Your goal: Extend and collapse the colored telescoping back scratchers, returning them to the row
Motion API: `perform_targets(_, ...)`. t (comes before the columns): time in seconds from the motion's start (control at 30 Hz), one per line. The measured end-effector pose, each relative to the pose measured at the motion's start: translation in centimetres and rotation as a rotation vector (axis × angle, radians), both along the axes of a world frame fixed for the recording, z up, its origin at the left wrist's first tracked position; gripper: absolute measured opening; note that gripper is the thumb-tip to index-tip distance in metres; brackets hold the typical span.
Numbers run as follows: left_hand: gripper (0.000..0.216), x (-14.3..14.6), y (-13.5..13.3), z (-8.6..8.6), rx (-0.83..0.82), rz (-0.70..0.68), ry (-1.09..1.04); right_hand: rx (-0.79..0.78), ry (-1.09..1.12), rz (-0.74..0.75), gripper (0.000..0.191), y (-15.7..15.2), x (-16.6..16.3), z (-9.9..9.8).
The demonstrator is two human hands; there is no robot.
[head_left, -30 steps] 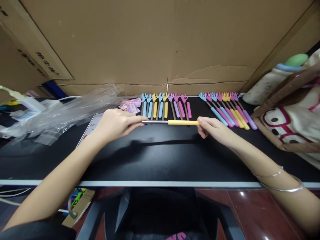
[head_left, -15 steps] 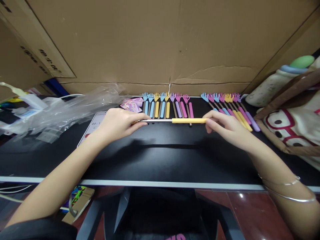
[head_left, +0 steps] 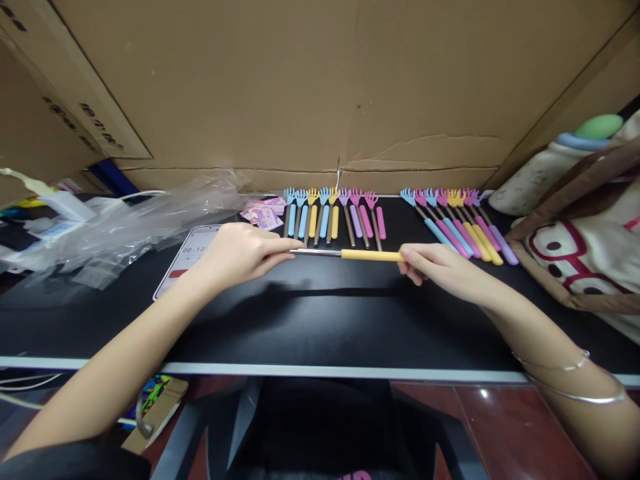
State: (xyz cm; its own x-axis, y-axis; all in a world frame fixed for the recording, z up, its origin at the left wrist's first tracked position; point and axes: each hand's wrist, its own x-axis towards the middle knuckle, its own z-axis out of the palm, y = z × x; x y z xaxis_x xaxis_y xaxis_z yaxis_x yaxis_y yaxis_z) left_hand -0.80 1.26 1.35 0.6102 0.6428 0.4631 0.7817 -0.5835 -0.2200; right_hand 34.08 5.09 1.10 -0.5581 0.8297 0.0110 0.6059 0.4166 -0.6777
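Between my hands, level above the desk, is a back scratcher rod (head_left: 323,253) with a yellow handle sleeve (head_left: 371,255) over its right part. My left hand (head_left: 245,257) is closed on the metal end; its fingers hide the tip. My right hand (head_left: 437,267) pinches the outer end of the sleeve. Behind lies a row of back scratchers (head_left: 319,223) with bare metal rods and loose blue, yellow, purple and pink sleeves beside them. Farther right, a group of back scratchers (head_left: 463,233) has coloured sleeves on the rods.
A phone (head_left: 173,277) showing a timer lies partly under my left forearm. Crumpled clear plastic bags (head_left: 145,223) and small printed cards (head_left: 265,212) lie at the left. A bottle (head_left: 545,170) and a fabric bag (head_left: 575,257) stand at the right. Cardboard (head_left: 300,87) walls the back.
My two hands have come slightly closer together and lower in view, with the rod and yellow sleeve between them. The rows of back scratchers have stayed in place.
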Motion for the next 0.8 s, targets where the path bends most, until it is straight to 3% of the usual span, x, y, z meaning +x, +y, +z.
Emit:
perform_targets(0.1, 0.033, 0.2, -0.1, 0.0, -0.019, 0.006, 0.011, 0.016, -0.041, -0.018, 0.055, 0.0, 0.2, 0.1)
perform_targets(0.33, 0.039, 0.3, -0.3, 0.5, -0.075, 0.161, -0.004, 0.220, 0.002, -0.078, 0.043, -0.3, 0.4, 1.0)
perform_targets(0.8, 0.041, -0.6, 0.2, 0.4, -0.023, 0.030, 0.016, 0.255, 0.033, 0.110, 0.046, -0.1, 0.1, 0.4)
